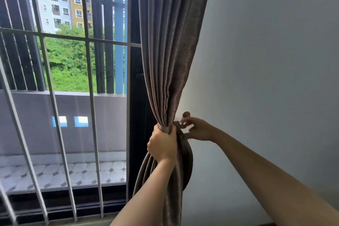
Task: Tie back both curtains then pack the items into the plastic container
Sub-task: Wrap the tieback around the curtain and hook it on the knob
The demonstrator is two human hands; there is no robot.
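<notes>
A brown-grey curtain point(168, 46) hangs at the right side of the window, gathered into a tight bunch. My left hand point(162, 144) grips the bunch from the left, fingers wrapped round the fabric. A matching fabric tieback point(187, 154) loops round the back of the bunch. My right hand point(197, 128) pinches the tieback's end just below a round brown wall hook point(186, 114). Whether the loop sits on the hook is blurred. The plastic container and the other curtain are out of view.
A white wall point(266, 60) fills the right half. Left of the curtain is a glass door point(110, 64) with white metal bars point(93, 97); beyond it lie a tiled balcony point(77, 172), trees and apartment blocks.
</notes>
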